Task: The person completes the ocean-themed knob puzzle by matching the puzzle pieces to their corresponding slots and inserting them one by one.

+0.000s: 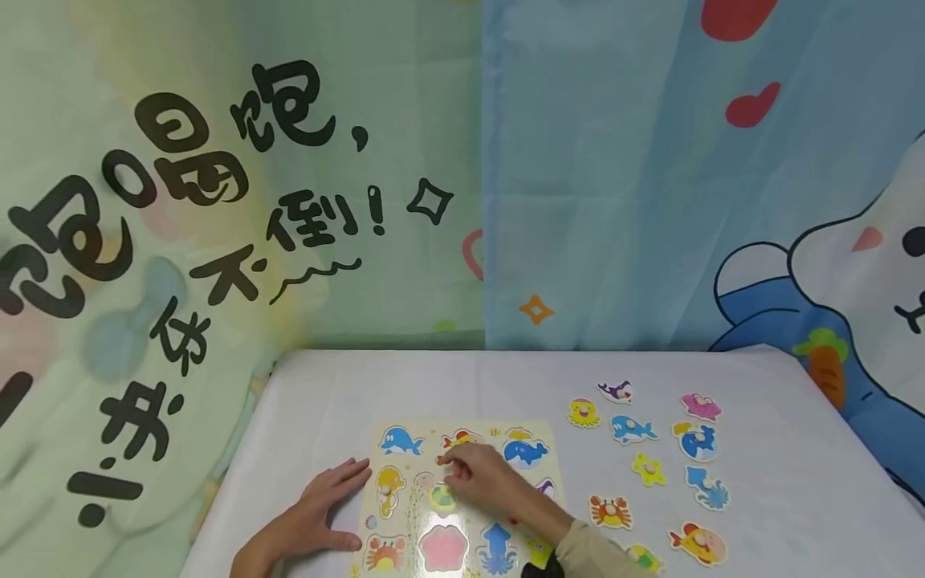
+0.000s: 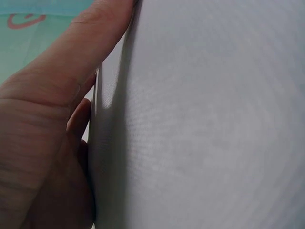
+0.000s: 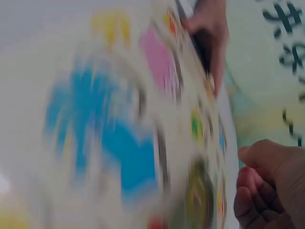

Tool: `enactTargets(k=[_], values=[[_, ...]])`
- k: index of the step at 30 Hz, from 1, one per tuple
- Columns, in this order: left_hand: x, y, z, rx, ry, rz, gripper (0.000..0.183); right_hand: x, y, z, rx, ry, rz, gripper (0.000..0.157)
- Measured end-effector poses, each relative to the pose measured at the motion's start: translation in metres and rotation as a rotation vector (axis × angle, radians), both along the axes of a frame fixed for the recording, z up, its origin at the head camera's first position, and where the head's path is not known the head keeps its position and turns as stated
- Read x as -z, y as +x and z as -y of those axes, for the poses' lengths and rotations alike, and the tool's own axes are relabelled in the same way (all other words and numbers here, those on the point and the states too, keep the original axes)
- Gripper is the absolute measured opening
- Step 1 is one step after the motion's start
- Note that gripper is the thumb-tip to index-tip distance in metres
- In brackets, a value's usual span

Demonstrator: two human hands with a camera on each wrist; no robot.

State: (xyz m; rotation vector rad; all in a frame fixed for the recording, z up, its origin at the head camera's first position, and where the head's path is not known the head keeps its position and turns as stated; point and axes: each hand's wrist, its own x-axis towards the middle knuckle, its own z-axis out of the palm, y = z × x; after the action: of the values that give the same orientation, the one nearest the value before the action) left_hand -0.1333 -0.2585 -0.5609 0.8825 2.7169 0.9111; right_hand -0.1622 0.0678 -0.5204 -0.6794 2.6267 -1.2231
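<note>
My left hand (image 1: pixel 318 514) rests at the left edge of a picture puzzle board (image 1: pixel 405 526), its fingers straight and thumb spread. In the left wrist view the same hand (image 2: pixel 62 71) lies along the white surface. Over the upper middle of the board is my right hand (image 1: pixel 480 478), fingers curled, near the red fish picture (image 1: pixel 462 437). The right wrist view, blurred, has the hand (image 3: pixel 267 186) with curled fingers, and no piece shows between them. Pictures on the board include a dolphin (image 1: pixel 401 440), a seahorse (image 1: pixel 390 490), a pink shell (image 1: pixel 444 548) and a squid (image 1: pixel 497 550).
Several loose sea-animal pieces lie on the white table (image 1: pixel 650 369) right of the board, among them a crab (image 1: pixel 610 511), a star (image 1: pixel 649 470), an octopus (image 1: pixel 583 413) and a fish (image 1: pixel 698 545). Printed curtains (image 1: pixel 578 201) stand behind the table.
</note>
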Motion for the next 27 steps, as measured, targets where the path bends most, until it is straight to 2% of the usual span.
enactTargets(k=[6,9,12,16,19,24,27], values=[[0.0,0.0,-0.001,0.002,0.002,-0.001,0.093,0.003,-0.039,-0.103,0.291,0.048,-0.089,0.024],[-0.001,-0.001,-0.001,-0.006,0.009,0.01,0.093,0.002,-0.057,-0.146,0.396,0.076,-0.12,0.025],[0.0,0.0,-0.002,-0.015,0.001,0.016,0.093,0.001,-0.067,-0.173,0.464,0.102,-0.071,0.029],[-0.002,-0.001,-0.002,-0.014,0.014,0.014,0.093,0.004,-0.071,-0.187,0.537,0.114,0.055,0.034],[-0.003,0.0,-0.002,-0.01,0.026,0.017,0.093,0.006,-0.07,-0.188,0.542,0.121,0.1,0.034],[-0.003,0.0,-0.003,-0.021,0.018,0.051,0.093,0.011,-0.067,-0.19,0.426,0.176,0.094,0.027],[-0.002,0.0,-0.003,-0.027,0.011,0.061,0.093,0.014,-0.066,-0.194,0.376,0.172,0.076,0.025]])
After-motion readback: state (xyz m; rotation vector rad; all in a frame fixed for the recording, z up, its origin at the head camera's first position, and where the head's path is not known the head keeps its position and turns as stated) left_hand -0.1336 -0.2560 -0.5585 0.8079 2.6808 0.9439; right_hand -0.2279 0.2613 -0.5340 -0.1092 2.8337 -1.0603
